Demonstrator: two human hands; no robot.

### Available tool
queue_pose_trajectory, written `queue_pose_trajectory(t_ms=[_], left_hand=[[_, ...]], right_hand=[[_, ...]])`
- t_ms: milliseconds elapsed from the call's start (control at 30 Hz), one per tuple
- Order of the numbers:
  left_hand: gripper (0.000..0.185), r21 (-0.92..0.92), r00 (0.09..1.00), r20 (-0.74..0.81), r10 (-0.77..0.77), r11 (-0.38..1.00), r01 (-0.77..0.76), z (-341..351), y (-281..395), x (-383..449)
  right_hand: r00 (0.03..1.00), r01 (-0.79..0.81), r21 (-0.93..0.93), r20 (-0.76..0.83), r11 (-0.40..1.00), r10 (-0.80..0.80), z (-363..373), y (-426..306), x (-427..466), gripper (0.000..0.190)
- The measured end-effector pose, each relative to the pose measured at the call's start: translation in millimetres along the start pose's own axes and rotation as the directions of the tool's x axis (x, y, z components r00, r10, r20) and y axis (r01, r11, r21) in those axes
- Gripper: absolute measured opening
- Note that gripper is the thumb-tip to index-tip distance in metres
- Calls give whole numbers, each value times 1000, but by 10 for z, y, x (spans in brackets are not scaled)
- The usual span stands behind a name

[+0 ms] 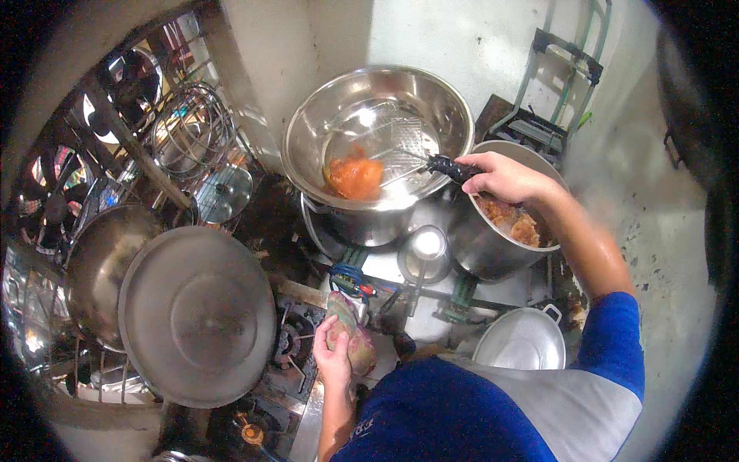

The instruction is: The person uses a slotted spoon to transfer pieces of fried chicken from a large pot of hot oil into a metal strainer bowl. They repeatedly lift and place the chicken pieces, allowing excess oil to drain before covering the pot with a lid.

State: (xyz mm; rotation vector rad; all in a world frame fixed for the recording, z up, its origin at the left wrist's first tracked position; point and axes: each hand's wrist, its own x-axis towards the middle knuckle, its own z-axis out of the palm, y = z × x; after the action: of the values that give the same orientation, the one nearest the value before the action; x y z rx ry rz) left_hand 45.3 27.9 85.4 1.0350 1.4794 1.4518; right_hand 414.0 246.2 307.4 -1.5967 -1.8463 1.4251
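Note:
My right hand grips the black-wrapped handle of a long metal kitchen utensil, whose thin prongs or rods reach down into a wide stainless steel basin. Beside their ends an orange-brown piece of food lies in the basin; it is blurred, and I cannot tell whether the utensil touches it. Below my right forearm stands a tall metal pot with pieces of similar food and some steam. Lower down, my left hand holds a patterned cloth.
A large round metal lid or pan stands left, near a gas burner. A ladle lies between the pots. An aluminium lid is at lower right, a folding hand truck by the wall, and wire racks at left.

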Motion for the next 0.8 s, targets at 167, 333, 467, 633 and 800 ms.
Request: queue_pose_trajectory(t_ms=[167, 333, 467, 633, 800], left_hand=[[41, -24, 1000, -14, -4, 1000, 4, 77, 3, 24], [40, -34, 999, -25, -33, 999, 32, 129, 21, 52], [40, 49, 999, 13, 45, 998, -45, 144, 0, 117], [40, 0, 1000, 12, 2, 1000, -2, 182, -24, 192], [39, 16, 1000, -1, -7, 1000, 7, 201, 49, 236]], right_hand=[[965, -203, 156, -138, 967, 225, 173, 379, 112, 43], [930, -313, 379, -65, 871, 363, 377, 624, 175, 59], [945, -293, 448, 0, 845, 328, 538, 585, 297, 75], [977, -211, 462, 66, 862, 203, 562, 518, 48, 57], [990, -132, 606, 117, 785, 76, 602, 307, -170, 31]])
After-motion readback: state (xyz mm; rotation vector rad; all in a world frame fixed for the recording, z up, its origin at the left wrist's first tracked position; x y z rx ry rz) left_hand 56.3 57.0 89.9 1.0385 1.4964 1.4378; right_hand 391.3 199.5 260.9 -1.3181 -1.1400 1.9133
